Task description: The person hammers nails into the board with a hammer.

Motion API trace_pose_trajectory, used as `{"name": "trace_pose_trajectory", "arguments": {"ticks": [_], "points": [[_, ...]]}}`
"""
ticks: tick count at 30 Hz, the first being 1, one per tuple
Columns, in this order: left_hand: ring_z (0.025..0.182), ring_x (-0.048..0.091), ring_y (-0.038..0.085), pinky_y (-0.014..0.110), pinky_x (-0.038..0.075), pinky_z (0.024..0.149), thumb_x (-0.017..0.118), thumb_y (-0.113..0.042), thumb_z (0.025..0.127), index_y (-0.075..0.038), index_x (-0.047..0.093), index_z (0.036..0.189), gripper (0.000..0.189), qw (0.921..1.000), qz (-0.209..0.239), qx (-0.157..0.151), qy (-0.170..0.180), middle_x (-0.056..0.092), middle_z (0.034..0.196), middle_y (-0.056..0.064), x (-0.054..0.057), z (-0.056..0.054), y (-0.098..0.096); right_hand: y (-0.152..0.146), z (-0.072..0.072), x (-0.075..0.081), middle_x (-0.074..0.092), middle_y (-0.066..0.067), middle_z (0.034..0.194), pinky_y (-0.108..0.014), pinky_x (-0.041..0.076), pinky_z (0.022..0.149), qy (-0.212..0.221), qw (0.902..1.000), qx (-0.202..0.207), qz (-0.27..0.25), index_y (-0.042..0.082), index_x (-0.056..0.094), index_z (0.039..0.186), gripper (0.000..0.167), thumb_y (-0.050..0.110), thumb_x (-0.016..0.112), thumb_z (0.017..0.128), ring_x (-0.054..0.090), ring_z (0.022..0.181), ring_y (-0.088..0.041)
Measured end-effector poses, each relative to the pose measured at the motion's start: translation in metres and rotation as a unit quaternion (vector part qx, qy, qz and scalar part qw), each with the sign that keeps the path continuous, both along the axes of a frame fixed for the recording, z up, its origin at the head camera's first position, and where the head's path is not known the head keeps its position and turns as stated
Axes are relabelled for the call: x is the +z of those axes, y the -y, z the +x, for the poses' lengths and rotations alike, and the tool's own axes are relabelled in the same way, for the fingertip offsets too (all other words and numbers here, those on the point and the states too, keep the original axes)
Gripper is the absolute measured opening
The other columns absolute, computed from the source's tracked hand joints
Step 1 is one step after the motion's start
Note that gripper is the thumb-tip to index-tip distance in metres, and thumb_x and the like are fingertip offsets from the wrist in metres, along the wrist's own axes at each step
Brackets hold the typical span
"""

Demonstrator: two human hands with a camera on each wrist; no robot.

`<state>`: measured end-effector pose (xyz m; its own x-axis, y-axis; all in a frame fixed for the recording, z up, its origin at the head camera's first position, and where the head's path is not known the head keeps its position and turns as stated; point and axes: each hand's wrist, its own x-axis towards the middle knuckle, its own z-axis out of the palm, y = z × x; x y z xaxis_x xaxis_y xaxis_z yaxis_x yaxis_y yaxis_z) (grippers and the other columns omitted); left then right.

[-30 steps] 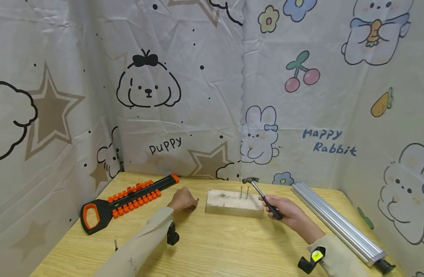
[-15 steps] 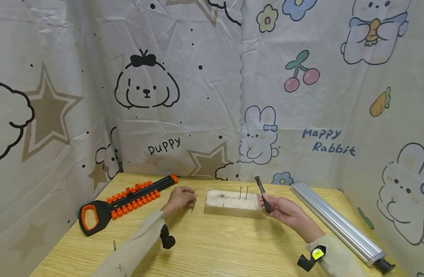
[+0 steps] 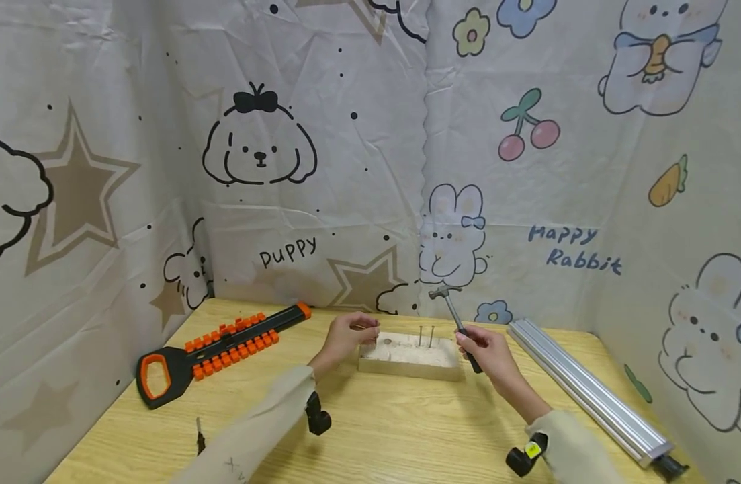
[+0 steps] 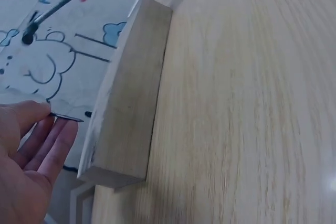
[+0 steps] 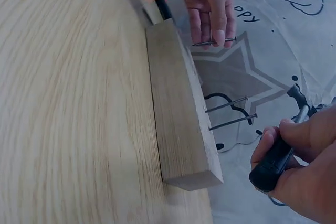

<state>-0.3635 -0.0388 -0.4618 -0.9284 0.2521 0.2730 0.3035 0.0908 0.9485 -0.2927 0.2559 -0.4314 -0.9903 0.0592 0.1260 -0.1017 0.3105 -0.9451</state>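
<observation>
A pale wooden block (image 3: 406,367) lies on the table, with two nails (image 5: 233,121) standing upright in its top right of the middle. My left hand (image 3: 349,336) is over the block's left end. Between thumb and fingertips it pinches another nail (image 4: 68,117), whose point is turned down toward the wood in both wrist views. Just beyond the block's right end, my right hand (image 3: 490,351) grips a claw hammer (image 3: 454,312) by its black handle. The metal head is raised and tilts back toward the wall, higher than the standing nails.
A black rack with orange clips (image 3: 177,373) lies at the table's left. Along the right edge stretches a silver metal bar (image 3: 588,383) with a black end. A small dark tool (image 3: 200,440) is beside the left sleeve. Printed cloth (image 3: 370,168) walls the table's back and sides.
My left hand has lifted from the table left of the block and come right, over the block's end, with the nail. The hammer has turned in my right hand, its head now higher.
</observation>
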Motion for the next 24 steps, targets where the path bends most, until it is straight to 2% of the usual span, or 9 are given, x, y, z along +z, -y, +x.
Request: {"name": "trace_pose_trajectory", "arguments": {"ticks": [4, 7, 10, 16, 21, 24], "points": [[0.088, 0.073, 0.026, 0.034, 0.063, 0.077, 0.074, -0.001, 0.096, 0.008, 0.074, 0.111, 0.018, 0.9991, -0.034, -0.011, -0.021, 0.076, 0.108, 0.022, -0.003, -0.001, -0.008, 0.002, 0.001, -0.001, 0.074, -0.024, 0.105, -0.028, 0.061, 0.076, -0.034, 0.9976, 0.008, 0.06, -0.013, 0.065, 0.131, 0.034, 0.009, 0.066, 0.104, 0.07, 0.084, -0.017], [0.085, 0.07, 0.017, 0.026, 0.06, 0.075, 0.074, -0.002, 0.096, 0.007, 0.075, 0.111, 0.017, 0.9986, -0.042, -0.011, -0.03, 0.076, 0.108, 0.02, -0.006, -0.003, -0.012, 0.002, 0.0, 0.0, 0.072, -0.026, 0.106, -0.03, 0.061, 0.075, -0.046, 0.9949, 0.009, 0.089, -0.012, 0.066, 0.129, 0.032, 0.008, 0.066, 0.104, 0.069, 0.083, -0.017], [0.083, 0.07, 0.015, 0.024, 0.06, 0.074, 0.073, -0.001, 0.096, 0.009, 0.074, 0.11, 0.017, 0.9984, -0.043, -0.009, -0.037, 0.076, 0.107, 0.021, -0.009, -0.005, -0.018, 0.001, -0.002, 0.001, 0.072, -0.025, 0.103, -0.031, 0.061, 0.073, -0.054, 0.9925, 0.004, 0.109, -0.012, 0.067, 0.126, 0.03, 0.008, 0.066, 0.104, 0.066, 0.081, -0.016], [0.086, 0.073, 0.022, 0.021, 0.06, 0.074, 0.072, 0.001, 0.097, 0.01, 0.074, 0.11, 0.016, 0.9969, -0.044, -0.018, -0.063, 0.077, 0.105, 0.021, -0.01, -0.005, -0.031, -0.001, -0.005, 0.001, 0.072, -0.018, 0.095, -0.024, 0.059, 0.067, -0.095, 0.9813, -0.022, 0.166, -0.011, 0.07, 0.119, 0.023, 0.004, 0.067, 0.102, 0.065, 0.08, -0.014], [0.091, 0.074, 0.03, 0.023, 0.06, 0.075, 0.07, 0.0, 0.098, 0.003, 0.076, 0.108, 0.012, 0.9953, -0.047, -0.01, -0.084, 0.076, 0.103, 0.021, -0.005, -0.004, -0.04, 0.002, -0.007, 0.001, 0.071, -0.019, 0.095, -0.019, 0.056, 0.066, -0.113, 0.9765, -0.019, 0.182, -0.01, 0.07, 0.117, 0.02, 0.004, 0.066, 0.103, 0.063, 0.081, -0.012], [0.09, 0.074, 0.03, 0.023, 0.06, 0.076, 0.07, 0.0, 0.098, 0.002, 0.077, 0.107, 0.011, 0.9944, -0.047, -0.02, -0.093, 0.077, 0.103, 0.022, -0.004, -0.005, -0.047, 0.002, -0.006, 0.001, 0.071, -0.018, 0.095, -0.019, 0.055, 0.067, -0.119, 0.9745, -0.026, 0.189, -0.009, 0.071, 0.116, 0.019, 0.004, 0.067, 0.102, 0.063, 0.081, -0.013]]}}
